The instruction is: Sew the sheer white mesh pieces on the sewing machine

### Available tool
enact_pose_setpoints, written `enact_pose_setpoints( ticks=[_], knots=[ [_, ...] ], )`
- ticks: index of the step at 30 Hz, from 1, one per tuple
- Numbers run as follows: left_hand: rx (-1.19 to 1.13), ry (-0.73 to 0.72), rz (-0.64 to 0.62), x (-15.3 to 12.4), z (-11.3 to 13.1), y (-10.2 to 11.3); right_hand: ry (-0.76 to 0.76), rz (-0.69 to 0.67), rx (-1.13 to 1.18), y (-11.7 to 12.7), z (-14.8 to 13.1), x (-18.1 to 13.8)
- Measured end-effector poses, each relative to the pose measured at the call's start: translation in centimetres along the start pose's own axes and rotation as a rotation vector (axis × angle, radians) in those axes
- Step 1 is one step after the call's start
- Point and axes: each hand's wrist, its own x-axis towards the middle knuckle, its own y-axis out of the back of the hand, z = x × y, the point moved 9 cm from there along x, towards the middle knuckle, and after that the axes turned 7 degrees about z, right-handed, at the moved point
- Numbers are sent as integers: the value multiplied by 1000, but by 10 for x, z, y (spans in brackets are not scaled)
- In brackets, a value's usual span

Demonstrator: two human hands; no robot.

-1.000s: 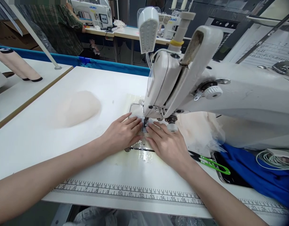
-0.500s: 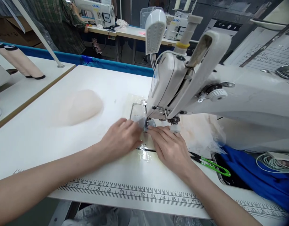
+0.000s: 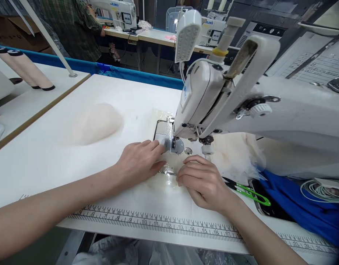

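My left hand (image 3: 141,160) lies to the left of the presser foot (image 3: 174,142) of a white sewing machine (image 3: 202,95), fingertips by the metal needle plate (image 3: 178,146), thumb apart from the fingers. Nearer the front edge of the plate is my right hand (image 3: 202,180), its fingers curled and pressed together; whatever they hold, if anything, is hidden. Under and between the hands the surface looks pale and glossy, and I cannot tell whether thin sheer fabric lies there. A pale beige moulded cup (image 3: 101,123) rests on the table to the left.
Sheer fabric (image 3: 235,152) is bunched behind the machine head. Green-handled thread snips (image 3: 253,194), a dark phone (image 3: 274,211) and blue cloth (image 3: 296,209) lie right. A printed ruler (image 3: 155,222) runs along the front edge. Another person (image 3: 72,29) stands beyond the table.
My right hand has drawn back from the presser foot towards me, and its fingers have curled. My left hand has shifted slightly left, leaving the needle plate more visible.
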Motion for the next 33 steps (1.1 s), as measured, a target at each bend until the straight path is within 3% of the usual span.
enact_pose_setpoints(
  ticks=[4, 8, 12, 15, 17, 22, 27, 33],
  knots=[
    [-63, 27, 91, 2, 1, 5, -12, 0, 6, -1, 1, -1],
    [-297, 117, 101, 4, -5, 8, -113, 19, -7, -3, 6, -2],
    [-592, 180, 86, 3, -4, 16, -480, 148, -10, 4, 32, -8],
    [-742, 283, 7, 1, -6, 15, -757, 125, 143, -5, 51, -19],
    [-826, 384, -98, -2, -9, 7, -845, 108, 271, -11, 56, -22],
    [-952, 461, -244, -4, -10, -5, -790, 114, 312, -10, 55, -17],
    [-834, 334, -254, 0, 0, -5, -628, 118, 199, -2, 39, -7],
    [-727, 217, -215, 1, 6, -2, -561, 120, 162, -3, 35, -9]
  ],
)
